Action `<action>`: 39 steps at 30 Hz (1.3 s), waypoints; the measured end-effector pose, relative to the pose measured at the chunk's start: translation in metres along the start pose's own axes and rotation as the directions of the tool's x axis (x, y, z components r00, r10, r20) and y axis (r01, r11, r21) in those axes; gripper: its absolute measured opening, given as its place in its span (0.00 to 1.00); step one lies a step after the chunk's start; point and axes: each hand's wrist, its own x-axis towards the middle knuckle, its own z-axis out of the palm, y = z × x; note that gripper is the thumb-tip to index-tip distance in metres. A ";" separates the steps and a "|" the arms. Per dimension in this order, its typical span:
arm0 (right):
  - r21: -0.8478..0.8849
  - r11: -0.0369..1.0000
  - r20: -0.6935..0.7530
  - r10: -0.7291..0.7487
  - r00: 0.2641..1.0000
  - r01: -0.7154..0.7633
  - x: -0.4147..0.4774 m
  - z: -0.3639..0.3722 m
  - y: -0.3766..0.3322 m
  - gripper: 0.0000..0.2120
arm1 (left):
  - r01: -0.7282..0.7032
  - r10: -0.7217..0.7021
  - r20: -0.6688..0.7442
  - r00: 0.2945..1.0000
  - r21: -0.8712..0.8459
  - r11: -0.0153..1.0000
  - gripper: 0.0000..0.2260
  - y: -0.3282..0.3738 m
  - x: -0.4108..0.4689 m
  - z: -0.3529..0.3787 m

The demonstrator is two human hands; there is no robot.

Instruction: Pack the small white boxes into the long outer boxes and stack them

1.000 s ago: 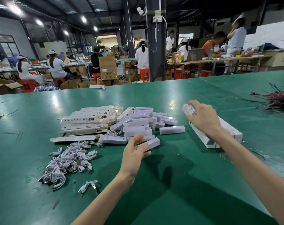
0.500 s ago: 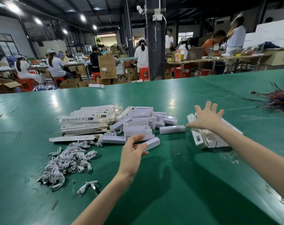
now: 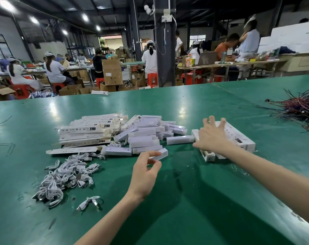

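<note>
A heap of small white boxes (image 3: 146, 137) lies mid-table, with one small box (image 3: 160, 154) nearest me. Left of the heap sits a pile of long outer boxes (image 3: 86, 131), flat and printed. My left hand (image 3: 146, 171) hovers just in front of the nearest small box, thumb and fingers loosely apart, holding nothing. At the right lies a row of packed long boxes (image 3: 238, 138). My right hand (image 3: 212, 137) rests flat on that row with fingers spread.
White coiled cables (image 3: 65, 177) are heaped at the front left of the green table (image 3: 185, 200), one stray cable (image 3: 90, 202) nearer me. A tangle of dark wires (image 3: 302, 106) lies far right. Workers, cartons and red stools fill the background.
My right hand let go of the long box it carried, which now lies with the row at the right, and the hand has flattened onto the row. My left hand barely moved.
</note>
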 end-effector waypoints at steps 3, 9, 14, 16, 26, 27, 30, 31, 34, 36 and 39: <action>-0.014 1.000 0.069 -0.010 0.998 0.011 -0.004 0.003 -0.011 0.14 | -0.033 0.033 0.009 0.999 0.042 0.999 0.11 0.000 -0.001 0.001; 0.089 0.987 -0.022 0.135 0.991 -0.132 0.005 -0.015 0.002 0.19 | -0.051 0.051 -0.011 0.999 0.030 0.998 0.12 0.001 0.000 -0.003; 0.036 0.988 0.059 0.146 0.988 -0.148 0.010 -0.020 0.024 0.17 | -0.070 0.070 -0.005 0.998 0.025 0.997 0.12 0.001 -0.001 -0.002; 0.018 0.990 0.061 0.137 0.989 -0.139 0.009 -0.014 0.028 0.20 | -0.074 0.074 -0.005 0.997 0.025 0.997 0.12 0.002 0.000 -0.002; 0.106 0.952 0.195 0.263 0.945 -0.287 0.003 -0.003 0.043 0.29 | -0.078 0.079 -0.017 0.997 0.026 0.997 0.13 -0.001 0.002 -0.003; 0.152 0.939 0.191 0.280 0.941 -0.310 0.004 -0.002 0.045 0.31 | -0.081 0.081 -0.015 0.997 0.030 0.996 0.13 -0.001 0.002 -0.003; 0.286 0.868 0.247 0.342 0.907 -0.405 0.008 0.000 0.052 0.47 | -0.084 0.084 -0.014 0.996 0.037 0.996 0.13 -0.001 0.002 -0.003; 0.308 0.845 0.290 0.355 0.889 -0.438 0.010 0.001 0.055 0.51 | -0.083 0.083 -0.014 0.996 0.038 0.996 0.13 -0.001 0.003 -0.003; 0.416 0.778 0.426 0.290 0.857 -0.470 0.016 0.008 0.065 0.60 | -0.082 0.082 -0.012 0.997 0.042 0.996 0.13 -0.001 0.003 -0.003; 0.480 0.746 0.456 0.237 0.858 -0.462 0.019 0.012 0.069 0.62 | -0.085 0.086 -0.011 0.996 0.045 0.995 0.13 -0.001 0.002 -0.002; 0.460 0.752 0.431 0.275 0.860 -0.471 0.020 0.018 0.070 0.62 | -0.098 0.099 -0.004 0.995 0.052 0.994 0.13 -0.003 0.002 -0.001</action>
